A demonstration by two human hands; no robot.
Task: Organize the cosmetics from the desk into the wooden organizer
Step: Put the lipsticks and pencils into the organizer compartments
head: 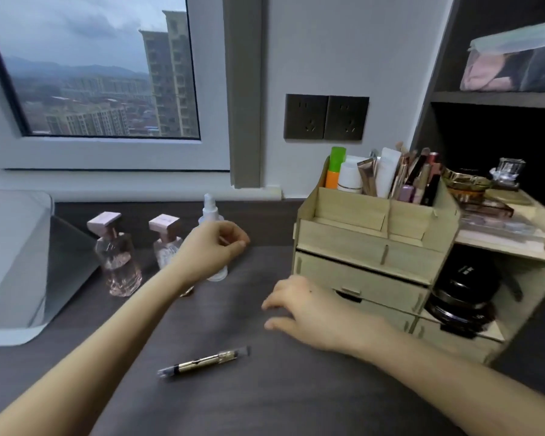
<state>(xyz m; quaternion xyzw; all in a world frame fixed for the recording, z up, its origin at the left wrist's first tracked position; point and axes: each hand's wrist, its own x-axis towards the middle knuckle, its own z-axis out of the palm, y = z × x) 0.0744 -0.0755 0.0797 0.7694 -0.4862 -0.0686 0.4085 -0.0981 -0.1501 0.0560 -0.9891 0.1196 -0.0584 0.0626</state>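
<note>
A gold and black cosmetic pencil [203, 361] lies on the dark desk [233, 404] in front of me. Further back stand two pink glass bottles [118, 259] [166, 243] and a white spray bottle [209, 209]. My left hand [214, 247] hovers in front of the spray bottle's middle with fingers curled; whether it grips anything is unclear. The wooden organizer [375, 247] stands at the right, its top bins full of tubes and brushes. My right hand [302, 306] is spread palm down just left of the organizer's lower drawers, holding nothing.
A grey laptop-like device [16, 262] sits at the left edge. A side shelf [504, 247] joined to the organizer holds black compacts [463, 294], trays and a glass bottle [510, 171]. The wall with sockets [326, 118] and the window are behind the desk.
</note>
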